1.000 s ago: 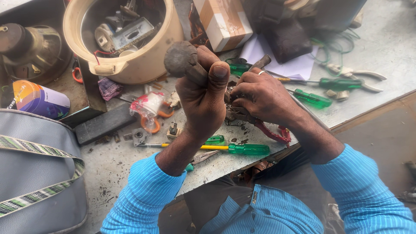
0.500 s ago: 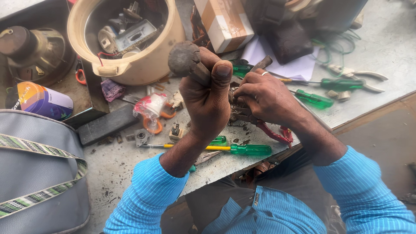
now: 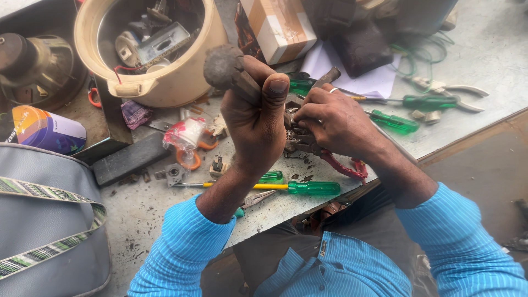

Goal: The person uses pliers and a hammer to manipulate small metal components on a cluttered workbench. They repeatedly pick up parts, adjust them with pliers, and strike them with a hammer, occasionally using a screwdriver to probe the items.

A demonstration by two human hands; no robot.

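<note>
Left hand (image 3: pixel 256 129) clenched round hammer (image 3: pixel 228 69), raised over bench (image 3: pixel 484 49). Right hand (image 3: pixel 333 121) gripping small metal part (image 3: pixel 300 140), red-handled pliers (image 3: pixel 346 168) beside.

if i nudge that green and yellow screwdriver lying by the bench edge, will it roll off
Probably it rolls a bit: the screwdriver has a round-looking green handle and thin yellow shaft, lying flat along the table edge. It looks stiff and light, so a small push would move it. Scattered debris and the left hand's forearm nearby might stop it.

Cream pot (image 3: pixel 181 82), grey bag (image 3: pixel 49 220), cardboard box (image 3: pixel 278 27)
</note>
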